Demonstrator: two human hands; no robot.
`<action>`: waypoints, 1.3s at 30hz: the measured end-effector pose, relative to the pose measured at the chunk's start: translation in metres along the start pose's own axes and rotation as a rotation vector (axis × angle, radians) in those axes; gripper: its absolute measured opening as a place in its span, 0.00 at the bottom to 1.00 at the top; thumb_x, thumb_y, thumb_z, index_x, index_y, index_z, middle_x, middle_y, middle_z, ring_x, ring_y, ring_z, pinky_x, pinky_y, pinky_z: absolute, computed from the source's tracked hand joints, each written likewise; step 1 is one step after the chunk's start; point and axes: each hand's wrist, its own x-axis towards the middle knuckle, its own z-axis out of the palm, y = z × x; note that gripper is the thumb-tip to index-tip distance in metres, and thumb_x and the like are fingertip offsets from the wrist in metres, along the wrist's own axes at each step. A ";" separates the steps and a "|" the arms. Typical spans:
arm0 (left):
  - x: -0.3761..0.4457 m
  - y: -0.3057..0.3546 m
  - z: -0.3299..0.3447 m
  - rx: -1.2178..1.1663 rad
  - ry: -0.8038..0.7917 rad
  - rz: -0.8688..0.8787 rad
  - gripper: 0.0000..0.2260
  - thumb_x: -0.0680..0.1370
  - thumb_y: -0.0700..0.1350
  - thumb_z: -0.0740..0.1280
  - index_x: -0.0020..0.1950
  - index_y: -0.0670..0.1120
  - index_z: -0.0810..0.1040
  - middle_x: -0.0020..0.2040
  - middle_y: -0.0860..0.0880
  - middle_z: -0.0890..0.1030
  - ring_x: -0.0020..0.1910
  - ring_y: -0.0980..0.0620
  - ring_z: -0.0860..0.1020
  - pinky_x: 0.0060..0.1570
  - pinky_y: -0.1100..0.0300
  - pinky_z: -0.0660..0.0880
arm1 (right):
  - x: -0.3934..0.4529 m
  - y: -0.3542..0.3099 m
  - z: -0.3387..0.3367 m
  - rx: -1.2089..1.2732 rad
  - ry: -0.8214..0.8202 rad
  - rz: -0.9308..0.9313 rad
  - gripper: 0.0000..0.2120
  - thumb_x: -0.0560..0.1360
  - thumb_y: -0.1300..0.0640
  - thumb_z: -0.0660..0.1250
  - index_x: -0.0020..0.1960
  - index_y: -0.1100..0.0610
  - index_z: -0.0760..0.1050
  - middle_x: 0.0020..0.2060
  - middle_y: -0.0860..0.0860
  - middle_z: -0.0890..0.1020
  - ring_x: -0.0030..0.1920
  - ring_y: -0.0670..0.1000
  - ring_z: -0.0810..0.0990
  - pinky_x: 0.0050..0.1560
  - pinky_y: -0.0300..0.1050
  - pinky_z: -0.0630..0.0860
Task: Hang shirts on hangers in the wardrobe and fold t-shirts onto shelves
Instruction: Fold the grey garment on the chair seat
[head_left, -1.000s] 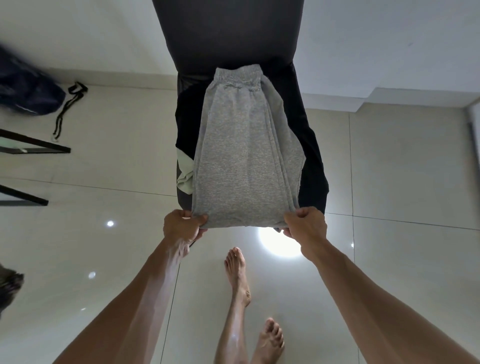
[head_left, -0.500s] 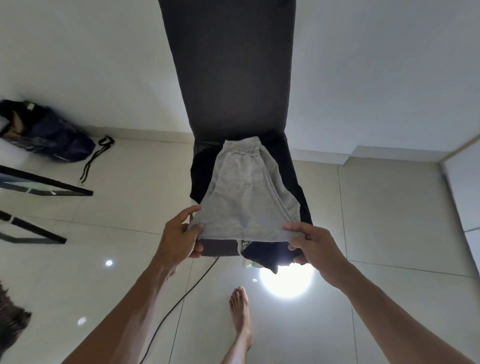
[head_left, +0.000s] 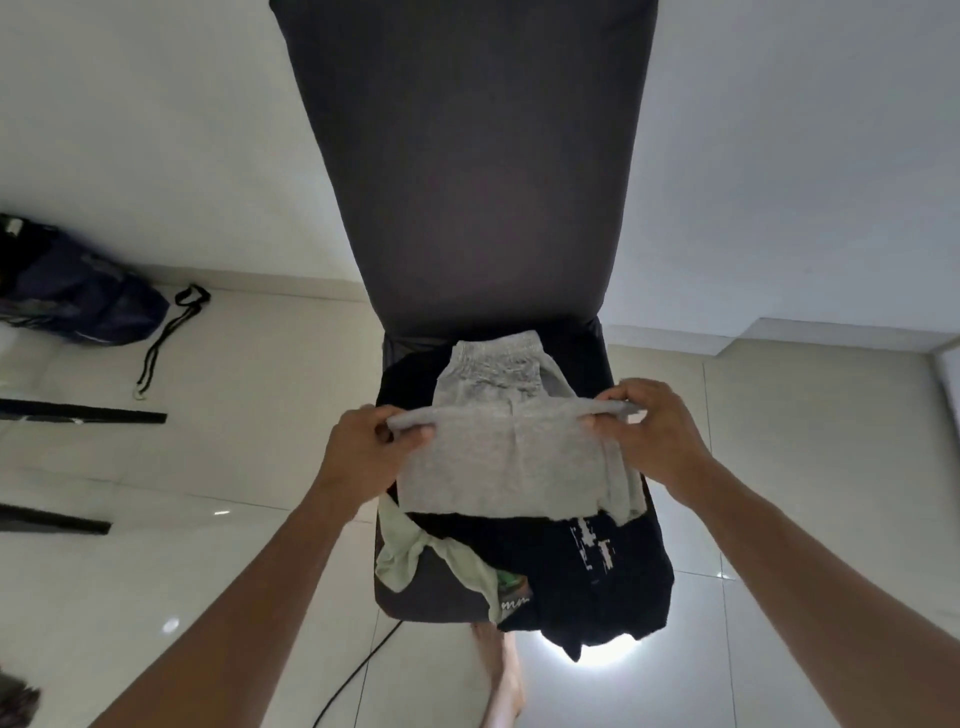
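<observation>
A grey garment with an elastic waistband (head_left: 498, 457) lies folded over itself on a pile of clothes on a dark chair (head_left: 467, 182). My left hand (head_left: 363, 447) pinches the left end of its fold. At the fold's right end my right hand (head_left: 654, 431) pinches the cloth the same way. The waistband shows behind the fold, near the chair's backrest. Under the grey garment lie a black garment with a white print (head_left: 587, 566) and a pale green garment (head_left: 415, 556), both hanging over the seat's front edge.
A dark blue bag (head_left: 78, 296) with a black strap (head_left: 166, 332) lies on the tiled floor at the left by the wall. Two dark bars (head_left: 83, 415) jut in from the left edge. A black cable (head_left: 358, 670) runs under the chair. My bare foot (head_left: 504, 675) stands before it.
Both hands have carried the grey garment's bottom edge up and away from me, folding it over towards the waistband. The view has moved closer to the chair.
</observation>
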 end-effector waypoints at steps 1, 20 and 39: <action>0.021 0.004 0.003 -0.022 0.028 0.013 0.04 0.75 0.47 0.75 0.41 0.50 0.83 0.33 0.52 0.77 0.30 0.61 0.75 0.33 0.62 0.74 | 0.023 -0.004 0.003 0.032 0.003 0.042 0.06 0.71 0.54 0.77 0.46 0.52 0.82 0.45 0.45 0.81 0.49 0.46 0.78 0.52 0.48 0.77; 0.208 -0.035 0.098 0.093 0.232 -0.146 0.18 0.84 0.56 0.54 0.51 0.42 0.73 0.46 0.48 0.76 0.47 0.45 0.74 0.49 0.52 0.70 | 0.208 0.045 0.090 -0.249 0.194 0.207 0.16 0.84 0.44 0.51 0.61 0.53 0.69 0.52 0.57 0.81 0.47 0.60 0.77 0.44 0.55 0.74; 0.196 -0.029 0.097 -0.063 0.077 -0.441 0.26 0.77 0.68 0.61 0.50 0.44 0.78 0.47 0.47 0.81 0.47 0.46 0.80 0.53 0.50 0.77 | 0.199 0.039 0.079 -0.143 0.127 0.182 0.14 0.84 0.46 0.53 0.63 0.50 0.70 0.60 0.54 0.81 0.59 0.61 0.78 0.54 0.54 0.73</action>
